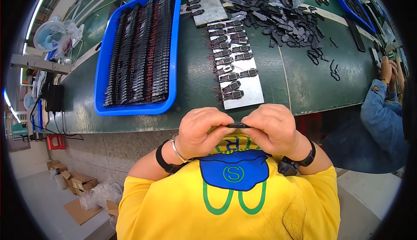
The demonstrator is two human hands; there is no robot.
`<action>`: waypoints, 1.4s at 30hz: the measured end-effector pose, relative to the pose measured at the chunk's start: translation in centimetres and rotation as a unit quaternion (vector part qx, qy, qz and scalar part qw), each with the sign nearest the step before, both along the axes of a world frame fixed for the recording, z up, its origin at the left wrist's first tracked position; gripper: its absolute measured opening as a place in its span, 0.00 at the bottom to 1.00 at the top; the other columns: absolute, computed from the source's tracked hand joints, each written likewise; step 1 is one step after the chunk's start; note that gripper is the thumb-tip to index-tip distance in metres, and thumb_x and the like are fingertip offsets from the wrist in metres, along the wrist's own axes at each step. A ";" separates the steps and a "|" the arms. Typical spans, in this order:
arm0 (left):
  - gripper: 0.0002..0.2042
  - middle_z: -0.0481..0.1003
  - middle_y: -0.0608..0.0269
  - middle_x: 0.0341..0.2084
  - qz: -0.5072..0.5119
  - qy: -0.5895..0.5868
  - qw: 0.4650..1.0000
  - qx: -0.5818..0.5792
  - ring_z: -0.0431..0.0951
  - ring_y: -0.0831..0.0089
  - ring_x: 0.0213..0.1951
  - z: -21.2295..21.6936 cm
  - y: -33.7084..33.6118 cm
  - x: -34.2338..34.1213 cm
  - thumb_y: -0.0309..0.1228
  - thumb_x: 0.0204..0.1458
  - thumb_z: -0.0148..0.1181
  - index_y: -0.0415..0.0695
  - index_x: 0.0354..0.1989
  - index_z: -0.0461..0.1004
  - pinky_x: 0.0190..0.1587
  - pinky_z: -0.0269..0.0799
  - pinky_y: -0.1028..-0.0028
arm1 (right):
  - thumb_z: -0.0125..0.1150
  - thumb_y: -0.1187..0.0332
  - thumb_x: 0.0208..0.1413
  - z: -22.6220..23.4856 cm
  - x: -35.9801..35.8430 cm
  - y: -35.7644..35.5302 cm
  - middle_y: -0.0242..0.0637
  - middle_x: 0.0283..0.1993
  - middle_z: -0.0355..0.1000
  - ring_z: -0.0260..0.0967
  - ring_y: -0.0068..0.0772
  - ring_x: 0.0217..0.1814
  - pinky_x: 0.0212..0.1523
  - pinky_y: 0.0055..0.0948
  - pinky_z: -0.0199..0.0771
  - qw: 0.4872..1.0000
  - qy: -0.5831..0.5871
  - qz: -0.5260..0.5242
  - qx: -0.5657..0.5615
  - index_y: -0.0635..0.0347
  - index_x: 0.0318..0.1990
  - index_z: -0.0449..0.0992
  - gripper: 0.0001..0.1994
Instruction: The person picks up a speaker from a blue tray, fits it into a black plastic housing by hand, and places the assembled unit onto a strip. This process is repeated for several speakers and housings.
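Note:
Between both hands, just off the table's near edge, is a small flat black plastic part [238,126], seen edge-on. My left hand [202,129] pinches its left end, and my right hand [273,127] pinches the right end with thumb and fingers. Straight ahead of my hands lies a pale board [253,93] bearing two rows of small black speaker-like modules [234,94] with red wires. Left of that board stands a blue tray [99,90] packed with rows of similar black parts with red wires [147,53].
A heap of thin black pieces [286,25] spreads over the green table [312,90], beside clear plastic bags. Another metal plate [206,5] lies farther back. At right a co-worker's denim sleeve [382,114] reaches the table; a second blue tray [352,5] sits beyond. Cardboard boxes [80,182] lie on the floor.

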State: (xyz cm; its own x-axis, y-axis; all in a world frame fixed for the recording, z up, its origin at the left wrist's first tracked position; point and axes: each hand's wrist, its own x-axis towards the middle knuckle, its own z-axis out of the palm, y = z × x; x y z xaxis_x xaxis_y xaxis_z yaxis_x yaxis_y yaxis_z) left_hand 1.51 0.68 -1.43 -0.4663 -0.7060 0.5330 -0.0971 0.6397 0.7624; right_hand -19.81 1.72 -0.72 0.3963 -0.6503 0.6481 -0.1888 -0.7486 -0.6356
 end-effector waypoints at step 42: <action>0.09 0.76 0.64 0.24 0.085 -0.239 0.952 -0.171 0.75 0.68 0.27 5.4 0.8 6.5 0.23 0.36 0.66 0.40 0.29 0.78 0.28 0.69 0.71 | 0.68 0.78 0.38 1.3 2.0 -0.1 0.38 0.25 0.73 0.71 0.39 0.22 0.23 0.30 0.70 0.997 0.057 0.049 0.008 0.64 0.31 0.74 0.11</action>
State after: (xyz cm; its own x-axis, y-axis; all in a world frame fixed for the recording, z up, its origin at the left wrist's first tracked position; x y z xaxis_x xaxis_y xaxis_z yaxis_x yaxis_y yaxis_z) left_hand 7.98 1.48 3.92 -0.6071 -0.6170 0.5007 -0.5055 0.7861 0.3557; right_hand -17.85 1.63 0.59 0.5288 -0.6151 0.5848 -0.1875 -0.7567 -0.6263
